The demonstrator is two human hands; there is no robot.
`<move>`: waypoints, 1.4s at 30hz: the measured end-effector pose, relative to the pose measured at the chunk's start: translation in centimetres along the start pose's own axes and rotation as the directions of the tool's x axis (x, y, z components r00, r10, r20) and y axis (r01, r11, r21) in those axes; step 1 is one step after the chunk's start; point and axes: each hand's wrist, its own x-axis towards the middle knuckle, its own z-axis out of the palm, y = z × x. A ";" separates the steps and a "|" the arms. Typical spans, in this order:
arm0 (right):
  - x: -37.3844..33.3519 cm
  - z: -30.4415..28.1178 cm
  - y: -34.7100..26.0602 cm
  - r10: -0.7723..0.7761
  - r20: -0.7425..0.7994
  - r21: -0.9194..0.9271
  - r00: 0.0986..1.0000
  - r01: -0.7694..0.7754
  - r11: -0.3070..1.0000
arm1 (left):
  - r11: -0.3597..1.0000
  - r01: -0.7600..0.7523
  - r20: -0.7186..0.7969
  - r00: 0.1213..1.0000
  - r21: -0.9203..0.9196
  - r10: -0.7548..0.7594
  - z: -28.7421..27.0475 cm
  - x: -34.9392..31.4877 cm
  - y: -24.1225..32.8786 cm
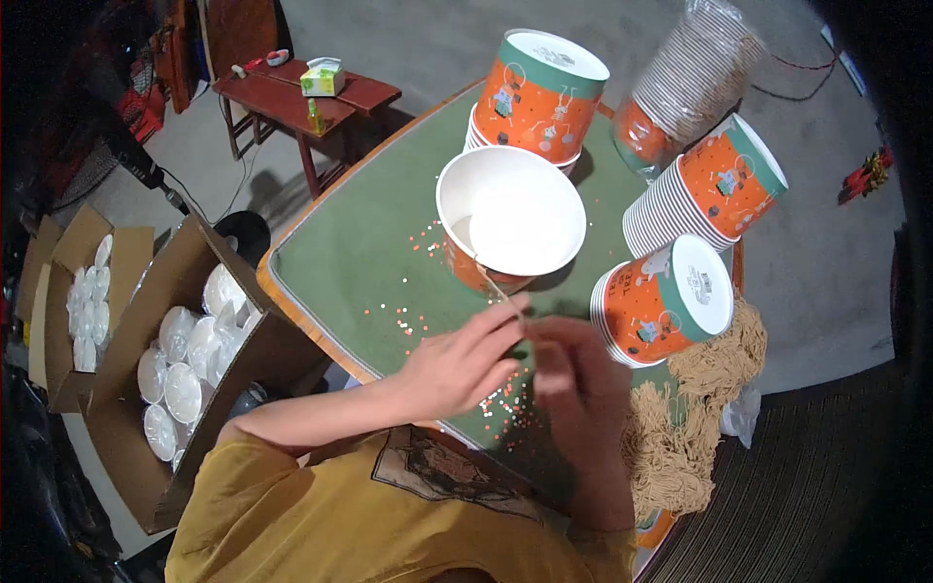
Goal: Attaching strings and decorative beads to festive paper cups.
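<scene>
A white-lined paper bucket (510, 209) stands mouth up on the green-covered table, in front of my hands. A thin beige cord (496, 286) runs from the near side of its rim to my fingertips. My left hand (466, 360) is closed, pinching the cord with thumb and fingers below the bucket. My right hand (583, 379) meets it there, its fingers curled and pressed together at the cord's end. Shadow and slight blur hide the exact grip. Small red and white paper dots (505, 413) lie scattered under and around my hands.
Stacks of upturned orange buckets stand at the back (549, 97), right (734, 180) and near right (671, 301). Behind them lies a plastic-wrapped stack (695, 83). Beige cord bundles (671, 447) lie at the right edge. Left are cardboard boxes (121, 428) of wrapped white pieces and a red bench (360, 97).
</scene>
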 end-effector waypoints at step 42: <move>1.4 -0.3 4.2 0.117 0.237 0.162 0.965 -0.158 0.974 | 0.946 0.321 0.369 0.885 -0.038 -0.285 -3.6 4.4 0.8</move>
